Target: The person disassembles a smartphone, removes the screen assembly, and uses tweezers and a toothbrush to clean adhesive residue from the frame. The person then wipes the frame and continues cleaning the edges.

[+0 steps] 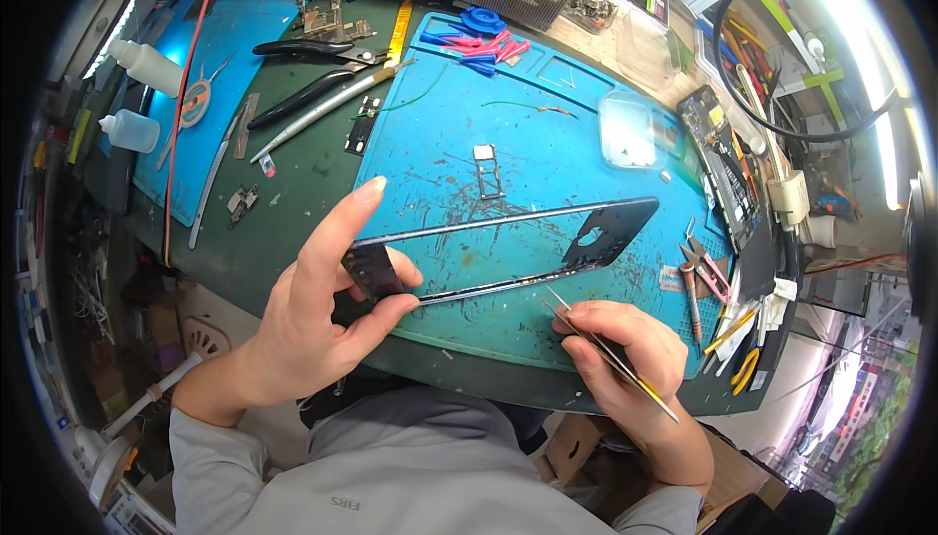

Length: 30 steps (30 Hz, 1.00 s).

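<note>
L hand point(311, 300) is pinching hollow frame point(618, 226), tray point(486, 156) is already lying apart on mat point(557, 159), R hand point(640, 347) is holding tweezers point(626, 369) nearby, so frame work is prob. remaining.

Bright, cool-lit bench under a fisheye lens; center crisp, rim dark and warped.

Strip light point(885, 154) at upper right is blown out to white; a second, smaller tube point(109, 37) glows at upper left. Glare patches: the left blue mat point(210, 32), hazy on the clear plastic box point(630, 134) (detail inside mostly washed out). Thin highlights run along the phone frame's point(608, 232) rails. Soft shading on both hands, left point(318, 305) and right point(630, 344), no obvious motion blur. Lower-right window point(848, 408) overexposed, smeary. Left-edge shelving point(44, 271) dim, soft, bent; black vignette fills the corners.
</note>
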### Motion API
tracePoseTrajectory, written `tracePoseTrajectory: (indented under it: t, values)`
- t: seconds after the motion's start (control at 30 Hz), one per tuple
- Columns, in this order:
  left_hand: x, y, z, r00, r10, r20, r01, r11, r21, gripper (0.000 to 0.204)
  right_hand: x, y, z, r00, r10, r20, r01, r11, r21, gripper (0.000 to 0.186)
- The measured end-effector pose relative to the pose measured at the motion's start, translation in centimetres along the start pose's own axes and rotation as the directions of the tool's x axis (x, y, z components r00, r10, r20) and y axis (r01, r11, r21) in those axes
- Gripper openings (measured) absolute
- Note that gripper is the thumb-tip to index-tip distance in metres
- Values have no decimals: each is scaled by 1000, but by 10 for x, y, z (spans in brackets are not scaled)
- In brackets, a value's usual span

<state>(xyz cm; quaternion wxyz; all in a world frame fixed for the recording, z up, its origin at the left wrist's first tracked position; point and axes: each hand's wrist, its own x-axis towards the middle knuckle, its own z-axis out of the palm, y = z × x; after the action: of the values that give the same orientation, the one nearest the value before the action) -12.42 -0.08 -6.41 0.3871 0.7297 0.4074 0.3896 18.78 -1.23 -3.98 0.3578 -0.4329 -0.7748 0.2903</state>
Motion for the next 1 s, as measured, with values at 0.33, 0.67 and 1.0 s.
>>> tracePoseTrajectory:
  t: [0.33,0.67,1.0]
  values:
    - [0,-7,3,982,188,-26,-182,970,160,86,7,3,0,999,-24,32,26,999,-46,25]
    - [-1,-6,2,983,182,-15,-177,967,182,86,10,4,-1,998,-40,41,41,999,-32,25]
    - [5,2,-4,994,63,89,-76,987,142,108,10,5,-1,998,-51,46,52,998,-27,25]
